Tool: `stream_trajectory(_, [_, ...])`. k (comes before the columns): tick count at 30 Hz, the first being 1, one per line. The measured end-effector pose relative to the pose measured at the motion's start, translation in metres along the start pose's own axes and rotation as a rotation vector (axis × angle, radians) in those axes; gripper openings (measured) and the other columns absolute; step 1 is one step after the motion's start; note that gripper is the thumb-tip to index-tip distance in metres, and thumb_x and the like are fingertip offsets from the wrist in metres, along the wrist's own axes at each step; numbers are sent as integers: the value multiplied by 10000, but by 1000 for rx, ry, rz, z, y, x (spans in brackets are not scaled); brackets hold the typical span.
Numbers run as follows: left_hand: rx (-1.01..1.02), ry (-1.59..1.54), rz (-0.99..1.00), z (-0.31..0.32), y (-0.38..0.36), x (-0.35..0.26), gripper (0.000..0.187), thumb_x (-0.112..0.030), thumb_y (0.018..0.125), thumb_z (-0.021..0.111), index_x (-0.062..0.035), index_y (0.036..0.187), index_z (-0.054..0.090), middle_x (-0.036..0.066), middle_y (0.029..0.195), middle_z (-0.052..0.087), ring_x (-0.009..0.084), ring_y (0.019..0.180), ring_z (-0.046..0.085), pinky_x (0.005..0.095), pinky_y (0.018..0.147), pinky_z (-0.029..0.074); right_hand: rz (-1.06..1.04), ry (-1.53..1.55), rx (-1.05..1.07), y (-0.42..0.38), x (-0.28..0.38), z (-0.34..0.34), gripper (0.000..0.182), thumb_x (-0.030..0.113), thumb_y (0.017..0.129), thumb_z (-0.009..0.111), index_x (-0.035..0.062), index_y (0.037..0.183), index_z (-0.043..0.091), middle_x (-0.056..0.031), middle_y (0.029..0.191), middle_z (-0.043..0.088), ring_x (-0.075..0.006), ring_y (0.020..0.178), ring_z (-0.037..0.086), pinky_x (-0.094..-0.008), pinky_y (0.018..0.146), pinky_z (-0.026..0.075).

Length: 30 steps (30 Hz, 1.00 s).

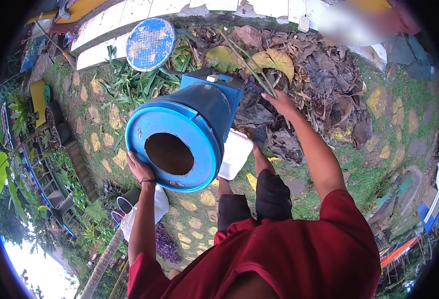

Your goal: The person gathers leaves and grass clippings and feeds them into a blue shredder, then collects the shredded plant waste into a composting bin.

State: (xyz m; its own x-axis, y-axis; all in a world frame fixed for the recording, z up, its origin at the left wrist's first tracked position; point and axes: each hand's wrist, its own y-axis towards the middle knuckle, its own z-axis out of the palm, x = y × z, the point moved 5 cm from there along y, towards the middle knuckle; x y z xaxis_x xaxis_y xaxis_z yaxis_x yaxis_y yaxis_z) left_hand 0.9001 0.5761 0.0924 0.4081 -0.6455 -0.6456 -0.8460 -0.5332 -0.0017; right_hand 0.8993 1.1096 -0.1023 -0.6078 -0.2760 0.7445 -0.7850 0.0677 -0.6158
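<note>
A blue plastic drum (207, 97) stands in front of me, its lid (207, 162) turned up toward me with a rough round hole cut in it. My left hand (140, 167) lies flat against the lid's left rim, fingers stretched out. To the right of the drum, my right hand (280, 103) is closed round several long green leaf stems (249, 62). Large yellowed leaves (274, 64) show at these stems, over a heap of dry brown leaves (324, 84).
A white container (237, 154) is beside the drum, near my legs. A round blue worn disc (151, 45) sits behind it, by green plants (139, 87). White tiles (169, 7) edge the back. Stepping stones (114, 117) dot the grass. A white bag (160, 204) lies left.
</note>
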Motion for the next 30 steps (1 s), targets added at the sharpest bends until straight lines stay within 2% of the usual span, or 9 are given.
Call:
stream_trajectory(2, [36,54,2,0,1,1,556,-461,1034,345,49,1173,517,202,1036,578,304,934,528,385,902,400,21,-11,76,50,18,35,472,449,893,659,19,1085,649,-69,815,660,-191,792,604,-349,745,471])
stream_trajectory(5, [-45,65,54,1,3,11,549,-449,1037,343,52,1184,512,188,1030,571,280,937,529,373,907,402,-186,184,68,98,60,87,453,432,900,650,14,1076,648,-105,851,684,-196,808,618,-357,757,475])
stream_trajectory(9, [17,73,-6,0,2,8,537,-437,1041,339,53,1181,509,182,1032,568,259,938,525,365,906,403,-235,-97,86,143,74,140,491,468,917,586,18,1110,627,-188,960,682,-310,912,647,-414,814,483])
stream_trajectory(11, [32,10,-54,1,3,10,572,-418,1042,345,93,1252,495,194,1192,559,276,1077,524,353,996,360,-248,-180,72,157,77,153,516,491,922,561,21,1128,616,-215,996,672,-357,955,643,-440,834,482])
stream_trajectory(13, [41,17,-43,-2,5,12,562,-424,1042,349,87,1210,511,169,1143,562,254,1026,519,341,968,369,-219,-266,90,166,71,160,568,523,924,527,20,1179,589,-247,1070,649,-411,1025,611,-474,868,470])
stream_trajectory(15, [107,27,-109,-2,7,22,567,-432,1041,351,84,1211,513,163,1149,562,250,1038,519,343,968,369,-227,-315,99,170,65,165,565,518,927,524,17,1184,582,-249,1076,647,-412,1029,608,-473,874,470])
stream_trajectory(16, [71,2,-48,0,6,15,503,-425,1042,348,44,1120,511,120,954,535,213,870,490,334,853,408,-247,-325,90,173,60,169,564,520,927,524,18,1178,582,-249,1076,647,-414,1031,606,-473,876,469])
stream_trajectory(19, [-47,-12,-7,3,2,2,493,-418,1041,358,46,1106,513,126,954,536,213,864,485,334,847,408,-278,-324,74,180,55,169,554,515,930,524,7,1142,589,-253,1050,649,-422,1011,610,-472,863,470])
stream_trajectory(30, [-4,-40,-37,2,4,11,462,-393,1040,386,41,1118,521,110,943,551,187,874,489,310,843,408,-280,-334,120,183,54,164,572,515,927,534,-19,1124,587,-278,1024,643,-432,977,616,-466,829,470])
